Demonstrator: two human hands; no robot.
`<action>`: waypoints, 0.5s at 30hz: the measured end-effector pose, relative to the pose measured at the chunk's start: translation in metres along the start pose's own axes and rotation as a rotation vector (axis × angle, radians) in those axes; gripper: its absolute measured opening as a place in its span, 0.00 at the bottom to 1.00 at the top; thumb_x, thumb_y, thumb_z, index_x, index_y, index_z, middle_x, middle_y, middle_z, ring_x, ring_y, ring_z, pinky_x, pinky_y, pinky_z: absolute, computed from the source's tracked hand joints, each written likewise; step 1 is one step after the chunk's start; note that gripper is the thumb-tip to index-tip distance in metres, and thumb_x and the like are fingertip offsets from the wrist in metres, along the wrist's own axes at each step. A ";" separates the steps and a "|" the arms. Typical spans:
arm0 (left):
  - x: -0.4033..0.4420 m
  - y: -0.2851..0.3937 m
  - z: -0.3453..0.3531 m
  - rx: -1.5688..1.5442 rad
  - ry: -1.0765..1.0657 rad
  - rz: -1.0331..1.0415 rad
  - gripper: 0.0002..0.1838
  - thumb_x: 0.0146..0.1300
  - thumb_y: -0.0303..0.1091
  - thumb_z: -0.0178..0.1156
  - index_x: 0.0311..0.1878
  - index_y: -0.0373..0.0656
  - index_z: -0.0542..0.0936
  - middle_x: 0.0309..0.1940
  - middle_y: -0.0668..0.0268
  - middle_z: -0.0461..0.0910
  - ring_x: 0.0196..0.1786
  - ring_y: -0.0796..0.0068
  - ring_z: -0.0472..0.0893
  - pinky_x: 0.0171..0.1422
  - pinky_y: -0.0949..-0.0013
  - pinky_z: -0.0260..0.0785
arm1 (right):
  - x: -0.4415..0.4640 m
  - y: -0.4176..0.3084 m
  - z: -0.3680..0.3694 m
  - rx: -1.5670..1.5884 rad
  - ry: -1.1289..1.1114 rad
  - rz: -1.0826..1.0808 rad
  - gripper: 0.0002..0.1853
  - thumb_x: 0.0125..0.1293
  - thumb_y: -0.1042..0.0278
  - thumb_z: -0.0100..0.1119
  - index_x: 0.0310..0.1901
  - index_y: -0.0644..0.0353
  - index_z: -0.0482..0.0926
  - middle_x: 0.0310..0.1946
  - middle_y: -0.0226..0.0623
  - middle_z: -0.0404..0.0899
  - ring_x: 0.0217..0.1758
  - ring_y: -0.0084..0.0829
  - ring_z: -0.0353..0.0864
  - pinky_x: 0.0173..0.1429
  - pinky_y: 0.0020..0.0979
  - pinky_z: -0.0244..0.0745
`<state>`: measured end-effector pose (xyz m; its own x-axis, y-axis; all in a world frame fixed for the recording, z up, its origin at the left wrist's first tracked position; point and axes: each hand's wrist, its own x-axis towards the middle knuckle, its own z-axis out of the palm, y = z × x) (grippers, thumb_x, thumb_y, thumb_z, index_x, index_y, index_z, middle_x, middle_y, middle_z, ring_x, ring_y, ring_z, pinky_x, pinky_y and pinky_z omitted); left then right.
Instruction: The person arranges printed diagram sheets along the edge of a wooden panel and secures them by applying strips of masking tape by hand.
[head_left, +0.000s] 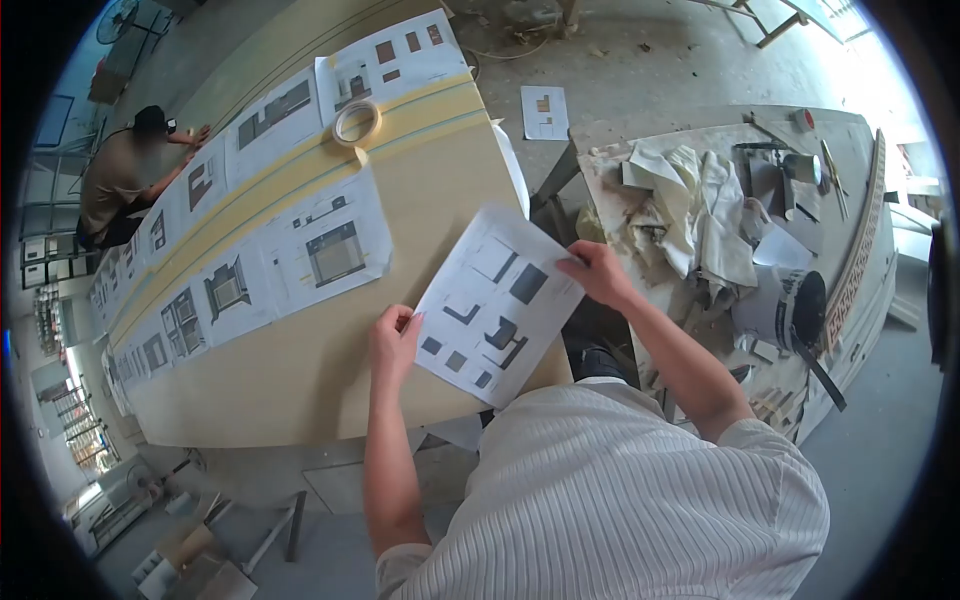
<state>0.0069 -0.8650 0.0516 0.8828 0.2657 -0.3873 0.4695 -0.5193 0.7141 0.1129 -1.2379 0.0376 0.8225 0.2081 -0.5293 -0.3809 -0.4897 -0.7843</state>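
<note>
My left hand [394, 345] grips the left edge of a printed sheet [480, 335], and my right hand [597, 272] pinches its upper right edge. Grey and dark furniture-like shapes are printed on the sheet, which is tilted over the near edge of a tan board [430, 190]. Other printed sheets [335, 250] lie on the board in two rows, with strips of yellow tape [290, 185] between them. A roll of tape [357, 123] rests on the upper row.
At the right, a worktable [610, 165] bears crumpled cloths [700, 215], a bucket [785, 305] and tools. A loose sheet [544, 112] lies on the floor beyond the board. Another person [118, 180] is at the board's far left side.
</note>
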 end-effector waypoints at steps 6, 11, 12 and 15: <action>-0.003 -0.006 -0.010 -0.015 0.099 0.061 0.11 0.72 0.34 0.69 0.41 0.34 0.82 0.29 0.61 0.84 0.32 0.74 0.80 0.40 0.66 0.72 | 0.002 0.026 -0.007 -0.115 -0.023 -0.192 0.16 0.71 0.62 0.69 0.52 0.64 0.85 0.38 0.41 0.87 0.40 0.29 0.84 0.45 0.36 0.79; -0.015 -0.033 -0.035 -0.323 0.158 -0.048 0.14 0.79 0.40 0.64 0.46 0.35 0.83 0.33 0.72 0.82 0.37 0.82 0.77 0.44 0.73 0.70 | -0.001 0.018 -0.002 0.020 -0.212 -0.299 0.34 0.72 0.69 0.70 0.76 0.58 0.68 0.50 0.36 0.85 0.45 0.24 0.86 0.44 0.29 0.86; -0.016 -0.042 -0.037 -0.339 0.135 -0.028 0.14 0.79 0.40 0.64 0.46 0.35 0.83 0.33 0.72 0.82 0.37 0.82 0.77 0.44 0.73 0.70 | 0.002 0.022 0.001 -0.082 -0.188 -0.264 0.36 0.71 0.72 0.70 0.78 0.56 0.67 0.50 0.35 0.85 0.43 0.23 0.86 0.44 0.28 0.86; -0.026 -0.055 -0.029 -0.320 -0.123 -0.039 0.16 0.79 0.40 0.63 0.57 0.36 0.83 0.40 0.69 0.85 0.42 0.80 0.81 0.48 0.75 0.73 | -0.008 0.007 0.004 0.000 -0.186 -0.309 0.40 0.71 0.74 0.69 0.82 0.51 0.64 0.51 0.35 0.85 0.42 0.22 0.85 0.44 0.29 0.86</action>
<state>-0.0414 -0.8200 0.0391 0.8651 0.1703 -0.4718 0.5003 -0.2244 0.8363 0.1017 -1.2394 0.0349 0.8077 0.4972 -0.3168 -0.1260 -0.3793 -0.9167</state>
